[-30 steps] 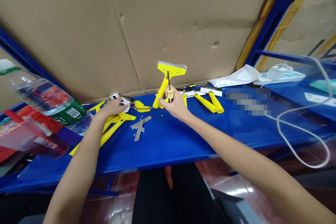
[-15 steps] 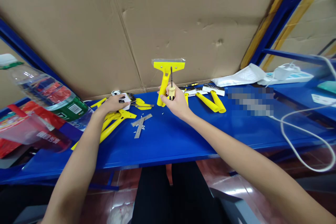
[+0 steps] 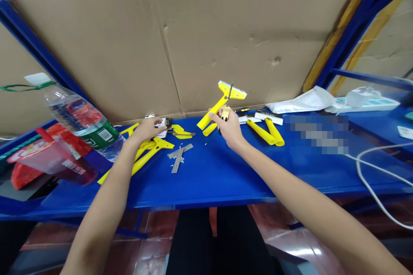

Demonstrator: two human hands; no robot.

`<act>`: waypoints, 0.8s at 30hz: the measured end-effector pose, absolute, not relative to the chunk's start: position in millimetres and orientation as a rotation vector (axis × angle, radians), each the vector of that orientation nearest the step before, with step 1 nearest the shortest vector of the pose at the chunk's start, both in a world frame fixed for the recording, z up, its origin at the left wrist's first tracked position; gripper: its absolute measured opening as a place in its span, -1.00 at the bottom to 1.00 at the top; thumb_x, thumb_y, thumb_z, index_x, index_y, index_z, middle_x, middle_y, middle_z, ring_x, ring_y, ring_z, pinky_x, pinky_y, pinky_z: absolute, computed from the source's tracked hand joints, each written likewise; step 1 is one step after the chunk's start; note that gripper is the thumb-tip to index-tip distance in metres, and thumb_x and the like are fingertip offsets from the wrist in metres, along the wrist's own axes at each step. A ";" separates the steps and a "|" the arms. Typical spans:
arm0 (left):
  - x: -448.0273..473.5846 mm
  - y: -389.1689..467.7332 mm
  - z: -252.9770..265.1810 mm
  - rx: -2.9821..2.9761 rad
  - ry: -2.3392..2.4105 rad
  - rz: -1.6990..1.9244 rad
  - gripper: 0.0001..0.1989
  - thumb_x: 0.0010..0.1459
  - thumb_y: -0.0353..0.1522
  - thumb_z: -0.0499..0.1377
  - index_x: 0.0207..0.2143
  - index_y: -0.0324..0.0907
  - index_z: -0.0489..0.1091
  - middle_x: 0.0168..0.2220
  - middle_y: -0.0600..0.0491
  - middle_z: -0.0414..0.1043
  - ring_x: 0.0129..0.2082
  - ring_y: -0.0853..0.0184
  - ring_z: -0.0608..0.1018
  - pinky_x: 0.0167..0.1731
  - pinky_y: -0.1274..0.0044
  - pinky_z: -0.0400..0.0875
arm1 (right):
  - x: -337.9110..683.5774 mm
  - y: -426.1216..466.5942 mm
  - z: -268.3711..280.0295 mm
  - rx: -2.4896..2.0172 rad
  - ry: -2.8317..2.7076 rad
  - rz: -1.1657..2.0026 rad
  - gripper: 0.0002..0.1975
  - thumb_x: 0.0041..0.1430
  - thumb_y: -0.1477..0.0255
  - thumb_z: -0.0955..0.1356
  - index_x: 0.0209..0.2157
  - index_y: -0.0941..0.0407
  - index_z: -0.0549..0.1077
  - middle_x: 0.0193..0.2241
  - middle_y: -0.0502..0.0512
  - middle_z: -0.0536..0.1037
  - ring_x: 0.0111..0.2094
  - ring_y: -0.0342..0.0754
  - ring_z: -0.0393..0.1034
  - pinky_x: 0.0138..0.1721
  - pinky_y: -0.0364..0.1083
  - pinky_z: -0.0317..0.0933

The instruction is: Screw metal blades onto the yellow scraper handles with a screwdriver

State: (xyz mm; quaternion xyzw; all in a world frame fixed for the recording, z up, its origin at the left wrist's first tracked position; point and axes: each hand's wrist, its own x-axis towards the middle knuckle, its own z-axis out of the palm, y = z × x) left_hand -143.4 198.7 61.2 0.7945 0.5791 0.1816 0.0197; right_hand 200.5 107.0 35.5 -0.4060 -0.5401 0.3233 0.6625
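Observation:
My right hand (image 3: pixel 231 129) is closed around a screwdriver (image 3: pixel 226 113) with a pale yellow and black handle, its shaft pointing up. The same hand grips a yellow scraper (image 3: pixel 213 113), tilted, with its wide head up and right. At the left, my left hand (image 3: pixel 150 129) rests with fingers apart on a small stack of black and white cards (image 3: pixel 167 123). Beneath and beside it lie several yellow scraper handles (image 3: pixel 148 157) and small yellow plastic parts (image 3: pixel 180 130). Two metal blades (image 3: pixel 178 161) lie crossed, with tiny screws and nuts (image 3: pixel 182 160) around them.
Several yellow scrapers with cards (image 3: pixel 271 131) lie right of my right hand. A large water bottle (image 3: pixel 93 124) and a red cup (image 3: pixel 69 167) stand at the left. A white pouch (image 3: pixel 301 99), power strip (image 3: pixel 377 102) and white cable (image 3: pixel 359 167) are at the right. Cardboard (image 3: pixel 213 38) backs the blue table (image 3: pixel 206 184).
My right hand has moved to the right, and the scraper in it has turned from nearly upright to tilted right. My left hand stays at the cards. The camera view has shifted slightly.

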 end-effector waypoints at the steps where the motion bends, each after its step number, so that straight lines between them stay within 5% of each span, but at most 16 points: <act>1: -142.2 199.0 58.4 2.467 1.798 0.531 -0.47 0.18 -0.03 0.27 0.05 -0.17 0.65 0.11 -0.23 0.70 0.04 -0.08 0.68 0.06 0.26 0.52 | 200.7 107.2 35.2 -0.917 -1.207 0.720 -0.53 0.22 0.12 0.51 -0.36 -0.03 0.14 -0.28 0.05 0.56 -0.11 0.12 0.54 -0.09 0.09 0.46; 7: -139.0 196.3 55.9 2.417 1.770 0.647 -0.55 0.15 -0.03 0.35 -0.04 -0.11 0.69 0.01 -0.21 0.71 -0.03 -0.08 0.69 0.04 0.22 0.52 | 199.5 106.6 33.9 -0.888 -1.220 0.692 -0.58 0.13 0.17 0.54 -0.33 -0.01 0.24 0.03 0.14 0.66 -0.22 0.01 0.49 -0.12 0.08 0.50; 13: -114.5 173.5 78.1 2.373 1.617 1.213 -0.45 0.27 0.04 0.32 0.05 -0.19 0.65 0.04 -0.19 0.68 -0.02 0.04 0.67 0.13 0.28 0.51 | 203.0 111.9 34.8 -0.876 -1.092 0.773 -0.46 0.13 -0.01 0.58 -0.32 -0.02 0.25 -0.32 -0.02 0.49 -0.27 0.02 0.55 -0.10 0.08 0.54; 18: -64.7 143.3 80.1 2.088 1.123 1.436 -0.40 0.41 0.10 0.20 0.15 -0.21 0.58 0.01 -0.18 0.69 0.04 0.07 0.70 0.13 0.30 0.57 | 206.1 108.3 45.8 -0.767 -0.968 0.819 -0.31 -0.06 0.01 0.67 -0.32 -0.03 0.17 -0.29 -0.04 0.46 -0.20 0.05 0.59 -0.03 0.12 0.60; 24: -16.1 120.3 59.4 1.976 0.857 1.401 -0.44 0.41 0.11 0.23 0.14 -0.12 0.58 0.07 -0.14 0.61 -0.06 0.13 0.73 0.00 0.30 0.63 | 208.2 107.6 48.6 -0.816 -0.933 0.715 -0.31 -0.01 -0.01 0.64 -0.30 -0.04 0.12 -0.35 -0.05 0.37 -0.27 0.07 0.60 -0.13 0.12 0.60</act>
